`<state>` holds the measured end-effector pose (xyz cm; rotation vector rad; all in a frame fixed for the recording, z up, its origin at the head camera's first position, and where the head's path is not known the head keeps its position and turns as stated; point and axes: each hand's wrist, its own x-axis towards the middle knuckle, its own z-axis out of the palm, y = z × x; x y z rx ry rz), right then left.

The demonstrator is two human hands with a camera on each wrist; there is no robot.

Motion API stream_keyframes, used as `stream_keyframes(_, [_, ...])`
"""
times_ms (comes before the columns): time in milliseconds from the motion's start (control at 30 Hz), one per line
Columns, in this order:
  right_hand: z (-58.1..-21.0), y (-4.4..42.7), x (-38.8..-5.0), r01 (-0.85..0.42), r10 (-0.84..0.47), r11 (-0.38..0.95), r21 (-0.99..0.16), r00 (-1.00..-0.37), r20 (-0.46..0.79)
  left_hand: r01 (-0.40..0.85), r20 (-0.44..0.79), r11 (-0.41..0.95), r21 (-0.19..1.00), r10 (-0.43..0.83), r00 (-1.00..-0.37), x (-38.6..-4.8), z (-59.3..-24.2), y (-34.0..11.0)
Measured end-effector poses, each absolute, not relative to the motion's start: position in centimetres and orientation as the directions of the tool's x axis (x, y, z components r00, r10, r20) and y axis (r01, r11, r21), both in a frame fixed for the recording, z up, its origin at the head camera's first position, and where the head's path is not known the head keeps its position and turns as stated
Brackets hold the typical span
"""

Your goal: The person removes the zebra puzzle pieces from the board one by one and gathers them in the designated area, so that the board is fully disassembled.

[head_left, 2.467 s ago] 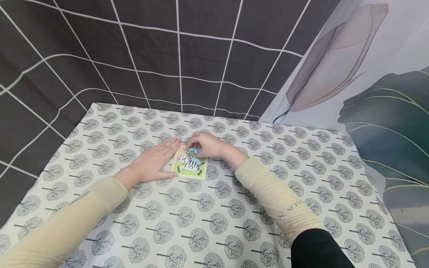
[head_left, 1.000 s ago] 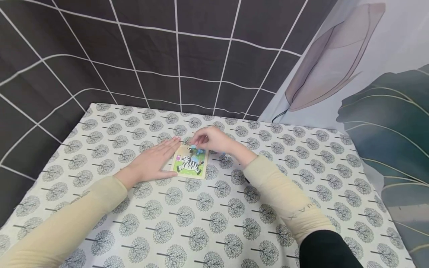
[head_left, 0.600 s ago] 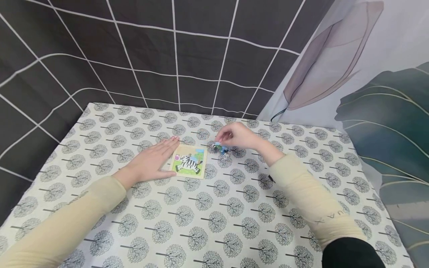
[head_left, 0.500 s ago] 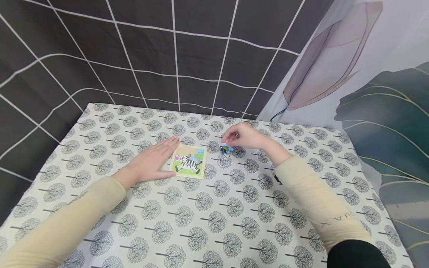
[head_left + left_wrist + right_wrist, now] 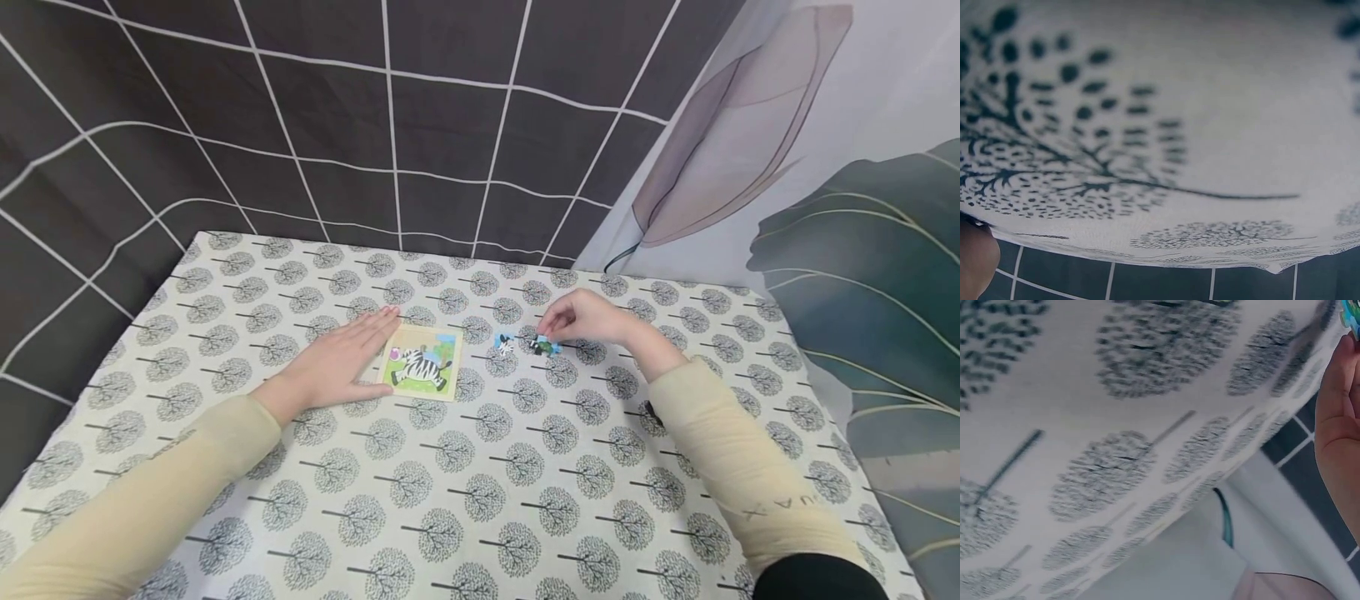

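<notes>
In the head view my left hand (image 5: 337,360) lies flat with straight fingers along the left edge of a square zebra puzzle board (image 5: 422,393). Its thumb touches the board's lower left corner. Right of the board, my right hand (image 5: 588,321) pinches a blue and green puzzle piece (image 5: 545,345) low over the cloth. A black and white puzzle piece with some blue (image 5: 505,344) lies between that hand and the board. The right wrist view catches the held piece and the fingers at its right edge. Only a bit of hand shows in the left wrist view.
A white cloth with grey tree prints (image 5: 450,500) covers the table. Behind it hangs a dark curtain with white grid lines (image 5: 322,108). At the right is a pale curtain with large leaf prints (image 5: 862,275).
My right hand has moved right, from over the puzzle board to beyond it, taking the blue and green puzzle piece along. The black and white piece is now uncovered. My left hand stays put.
</notes>
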<state>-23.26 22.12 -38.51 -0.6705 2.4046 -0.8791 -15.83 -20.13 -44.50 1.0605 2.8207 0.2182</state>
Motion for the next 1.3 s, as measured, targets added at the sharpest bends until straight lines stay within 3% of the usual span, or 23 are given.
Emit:
stream_keyframes(433, [-40.4,22.8,-23.0,-0.256,-0.550,0.683,-0.684,-0.796,-0.252,0.645,-0.057,0.743,0.180,0.662,-0.747,-15.8,-44.7,-20.1])
stream_keyframes(800, [-39.3,21.5,-23.1,-0.246,-0.493,0.715,-0.655,-0.841,-0.222,0.644,-0.047,0.746,0.172,0.659,-0.751,-15.8,-44.7,-20.1])
stream_keyframes(1300, [-39.3,14.2,-23.4,-0.361,-0.641,0.592,-0.720,-0.753,-0.149,0.651,-0.050,0.741,0.164,0.665,-0.745,-15.8,-44.7,-20.1])
